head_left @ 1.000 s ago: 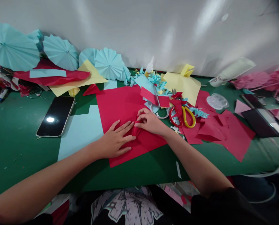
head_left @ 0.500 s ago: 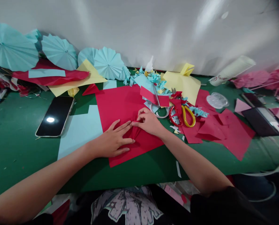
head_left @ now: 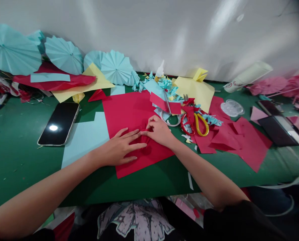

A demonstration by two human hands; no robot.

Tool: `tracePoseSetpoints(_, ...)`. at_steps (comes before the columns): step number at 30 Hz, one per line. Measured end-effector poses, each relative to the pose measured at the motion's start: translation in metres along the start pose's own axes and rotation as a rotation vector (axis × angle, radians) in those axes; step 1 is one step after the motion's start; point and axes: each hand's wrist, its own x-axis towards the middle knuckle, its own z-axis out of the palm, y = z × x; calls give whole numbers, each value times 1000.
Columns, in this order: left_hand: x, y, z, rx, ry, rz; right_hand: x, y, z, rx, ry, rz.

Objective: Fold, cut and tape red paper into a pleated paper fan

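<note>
A small folded piece of red paper (head_left: 144, 138) lies on a larger red paper sheet (head_left: 126, 110). My right hand (head_left: 159, 131) pinches the top of the folded piece between thumb and fingers. From the left, my left hand (head_left: 124, 147) lies nearly flat on the sheet, fingers spread, with its fingertips touching the folded piece. Part of the fold is hidden under the fingers. Just beyond my right hand are red-handled scissors (head_left: 188, 124), yellow-handled scissors (head_left: 201, 124) and the grey ring handle (head_left: 171, 119) of another pair.
A phone (head_left: 60, 124) and a light blue sheet (head_left: 86, 137) lie to the left. Pleated blue paper fans (head_left: 116, 68) lean on the wall behind. Paper scraps and a white nozzle bottle (head_left: 160, 70) sit at the back. Red sheets (head_left: 252, 144) and a dark wallet-like object (head_left: 275, 130) are at right.
The fingers of my left hand have shifted slightly across the folded red paper, one reaching a little further right. My right hand keeps its pinch in nearly the same place.
</note>
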Motion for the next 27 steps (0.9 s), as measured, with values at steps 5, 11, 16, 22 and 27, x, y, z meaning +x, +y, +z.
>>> tracePoseSetpoints(5, -2, -2, -2, 6, -48, 8, -1, -1, 1, -29, -5, 7)
tracePoseSetpoints(11, -4, -1, -7, -13, -72, 20, -2, -1, 2, -35, 12, -3)
tracePoseSetpoints(16, -7, -1, -11, -19, -89, 54, -4, -2, 3, -77, 24, -4)
tracePoseSetpoints(22, -7, 3, -10, -2, -78, 37, -5, 0, 6, -87, 50, -26)
tracePoseSetpoints(27, -6, 5, -8, 26, -74, 20, -2, 4, 1, -35, -14, -83)
